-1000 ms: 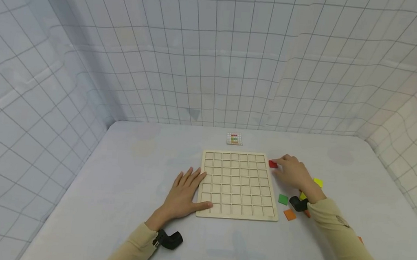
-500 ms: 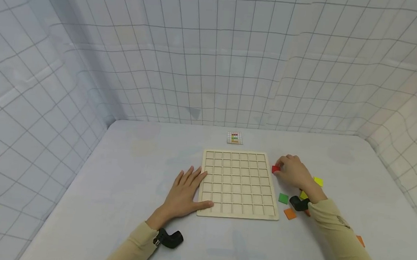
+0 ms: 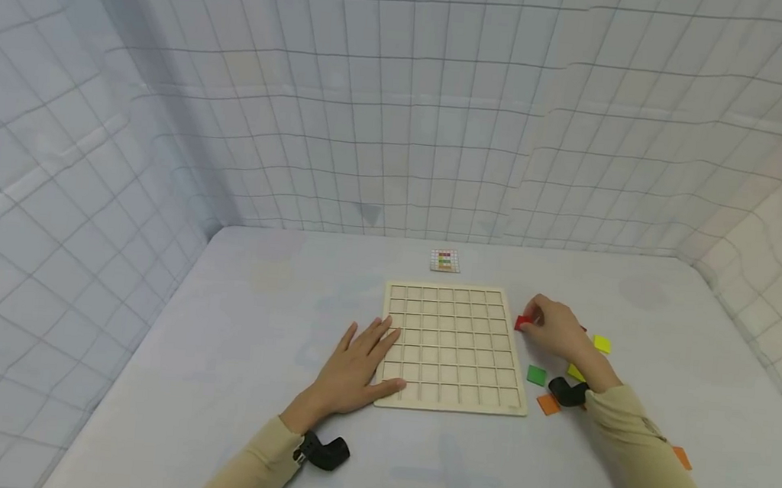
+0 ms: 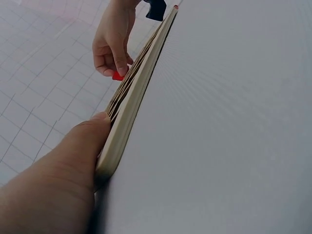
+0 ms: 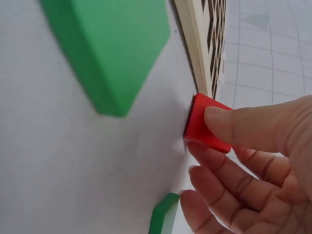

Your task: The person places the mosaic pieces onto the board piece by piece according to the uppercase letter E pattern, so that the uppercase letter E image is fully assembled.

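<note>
A square red tile [image 3: 522, 323] is pinched by my right hand [image 3: 553, 329], just off the right edge of a pale wooden grid board [image 3: 452, 348]. In the right wrist view the thumb lies on the face of the red tile [image 5: 199, 122], with fingertips behind it; the tile stands tilted. My left hand [image 3: 353, 371] rests with spread fingers over the board's left edge. The left wrist view shows the left thumb [image 4: 83, 146] on the rim of the board [image 4: 129, 114].
Right of the board lie a green tile [image 3: 536, 375], orange tiles [image 3: 548, 404] and yellow tiles [image 3: 601, 344], some partly under the right forearm. Another green tile [image 5: 163, 214] shows in the right wrist view. A small card with a coloured grid [image 3: 445, 260] lies behind the board.
My right hand has closed its thumb and fingers on the red tile and drawn it slightly nearer and to the right. The left hand stays on the board.
</note>
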{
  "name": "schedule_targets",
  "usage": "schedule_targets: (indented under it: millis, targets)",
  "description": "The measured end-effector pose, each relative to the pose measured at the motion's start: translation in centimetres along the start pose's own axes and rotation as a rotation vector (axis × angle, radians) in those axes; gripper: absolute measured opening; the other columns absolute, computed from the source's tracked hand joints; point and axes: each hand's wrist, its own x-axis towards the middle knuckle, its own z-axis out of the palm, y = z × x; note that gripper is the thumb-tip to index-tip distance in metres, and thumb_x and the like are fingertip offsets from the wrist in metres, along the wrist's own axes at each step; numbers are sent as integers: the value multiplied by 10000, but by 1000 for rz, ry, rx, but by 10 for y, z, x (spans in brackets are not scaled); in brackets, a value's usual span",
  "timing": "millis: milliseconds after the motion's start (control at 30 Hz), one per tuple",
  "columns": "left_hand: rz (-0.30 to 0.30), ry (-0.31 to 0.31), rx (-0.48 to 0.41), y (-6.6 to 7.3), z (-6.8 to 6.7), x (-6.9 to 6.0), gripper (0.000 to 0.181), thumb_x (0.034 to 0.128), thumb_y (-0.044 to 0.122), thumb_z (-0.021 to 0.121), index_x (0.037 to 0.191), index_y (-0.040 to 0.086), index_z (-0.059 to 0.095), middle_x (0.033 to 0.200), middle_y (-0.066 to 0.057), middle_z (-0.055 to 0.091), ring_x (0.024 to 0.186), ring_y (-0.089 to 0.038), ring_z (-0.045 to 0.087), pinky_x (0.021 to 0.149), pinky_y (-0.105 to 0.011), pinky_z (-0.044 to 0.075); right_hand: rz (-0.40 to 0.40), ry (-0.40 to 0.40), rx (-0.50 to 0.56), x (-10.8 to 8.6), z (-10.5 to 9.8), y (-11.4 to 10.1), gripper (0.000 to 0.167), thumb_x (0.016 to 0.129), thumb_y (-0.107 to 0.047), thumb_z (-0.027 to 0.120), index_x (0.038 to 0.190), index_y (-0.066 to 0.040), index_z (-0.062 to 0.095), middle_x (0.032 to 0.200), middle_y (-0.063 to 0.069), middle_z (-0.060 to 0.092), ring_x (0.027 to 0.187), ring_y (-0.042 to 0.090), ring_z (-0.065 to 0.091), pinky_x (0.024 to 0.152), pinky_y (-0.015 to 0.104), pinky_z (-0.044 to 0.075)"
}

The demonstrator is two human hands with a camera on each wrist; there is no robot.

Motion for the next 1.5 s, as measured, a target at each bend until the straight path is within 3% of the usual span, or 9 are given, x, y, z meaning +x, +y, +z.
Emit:
schedule_targets:
  millis: [233,500,833,1167,1500]
  targets:
    - [-8,-5,2,1,2,1,833,918,651,407,1518,101,230,1565,-93,155,1432,-224,87,1127,-480,35,-21,59,15,-4,-2,-3,121,857,-51,671,914,-31,566,796,67,574,712,235,505,610,329,415]
    - [-13,-1,1,0,2,1,833,913,658,406,1515,105,247,1565,-87,161,1431,-220,97,1128,-480,42,-124,177,174,1,9,-20,125,873,2,652,987,2,599,914,128,649,820,293,641,723,428,516]
    - [-6,8,22,1,1,1,833,914,657,407,1514,100,252,1559,-101,178,1426,-235,124,1125,-494,67,-157,124,247,17,28,-46,135,887,-24,650,1020,-2,642,912,91,658,797,244,629,701,372,511]
    - [-10,10,19,1,0,1,833,912,658,411,1511,99,260,1561,-93,176,1427,-227,119,1126,-487,58,-199,85,254,37,47,-68,105,869,-39,677,969,-16,658,857,48,647,741,184,594,657,320,482]
    - [-22,-8,22,1,1,1,839,908,661,413,1515,105,250,1566,-80,163,1430,-223,102,1127,-482,43,-217,27,241,50,57,-89,89,863,4,665,950,-15,668,855,57,647,762,193,603,694,345,504]
